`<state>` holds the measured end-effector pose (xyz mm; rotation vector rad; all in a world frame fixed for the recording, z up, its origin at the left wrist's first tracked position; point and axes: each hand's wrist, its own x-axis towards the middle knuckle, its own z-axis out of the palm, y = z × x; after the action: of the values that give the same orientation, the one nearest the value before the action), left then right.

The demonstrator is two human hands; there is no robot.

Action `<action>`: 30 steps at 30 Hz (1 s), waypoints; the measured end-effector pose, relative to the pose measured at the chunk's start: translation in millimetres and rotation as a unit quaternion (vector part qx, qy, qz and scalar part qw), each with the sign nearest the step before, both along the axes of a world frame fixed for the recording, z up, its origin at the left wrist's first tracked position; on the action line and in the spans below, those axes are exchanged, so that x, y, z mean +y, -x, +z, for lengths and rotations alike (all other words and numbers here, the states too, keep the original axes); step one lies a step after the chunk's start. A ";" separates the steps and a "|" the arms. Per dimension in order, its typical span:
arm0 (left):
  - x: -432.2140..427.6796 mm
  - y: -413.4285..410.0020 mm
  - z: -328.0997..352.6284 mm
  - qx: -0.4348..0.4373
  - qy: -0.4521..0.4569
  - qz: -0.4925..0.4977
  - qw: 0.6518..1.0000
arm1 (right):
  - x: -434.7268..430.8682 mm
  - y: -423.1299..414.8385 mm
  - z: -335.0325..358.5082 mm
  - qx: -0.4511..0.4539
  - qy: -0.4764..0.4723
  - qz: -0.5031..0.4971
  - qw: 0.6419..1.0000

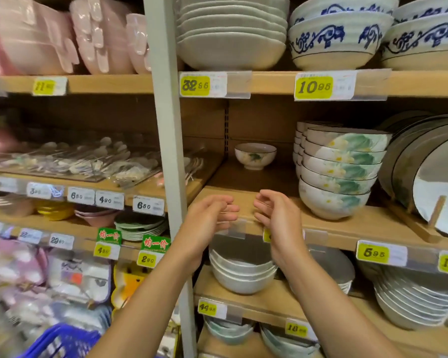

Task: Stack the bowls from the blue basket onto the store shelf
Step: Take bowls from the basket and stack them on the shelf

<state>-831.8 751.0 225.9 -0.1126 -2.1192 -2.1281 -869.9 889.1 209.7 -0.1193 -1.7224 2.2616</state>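
Blue basket point(62, 341) cut off, blurred

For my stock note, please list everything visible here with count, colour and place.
small bowl: one, white with green flower, back of middle shelf
flowered bowls: one stack, white and green, right of it
patterned bowls: two stacks, white and blue, top shelf right
pink bowls: several, pink, top shelf left
plain bowls: three, white, shelf below the hands
plates: several, white, upright at far right
basket: one, blue, bottom left
left hand: one, empty, before middle shelf
right hand: one, empty, beside the left
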 end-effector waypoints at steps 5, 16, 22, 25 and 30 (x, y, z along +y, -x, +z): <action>-33.0 -69.2 -34.3 -0.023 -0.053 0.070 0.996 | -20.3 -50.2 -34.2 -0.017 0.030 0.082 0.996; -170.9 -171.0 -131.3 -0.135 -0.041 0.231 0.963 | -149.3 -120.5 -152.9 -0.196 -0.054 0.278 0.939; -252.9 -172.2 -193.5 -0.233 -0.032 0.243 0.941 | -226.7 -123.8 -228.0 -0.307 -0.162 0.305 0.887; -295.5 -161.7 -221.8 -0.271 -0.005 0.216 0.938 | -254.6 -115.5 -267.4 -0.375 -0.178 0.303 0.858; -335.0 -136.5 -271.0 -0.338 0.046 0.143 0.929 | -270.5 -115.5 -335.5 -0.440 -0.267 0.231 0.826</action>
<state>-695.3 415.9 -45.1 0.9952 -2.3589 -2.0713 -754.4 618.6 -125.8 -0.8027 -3.0951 2.0092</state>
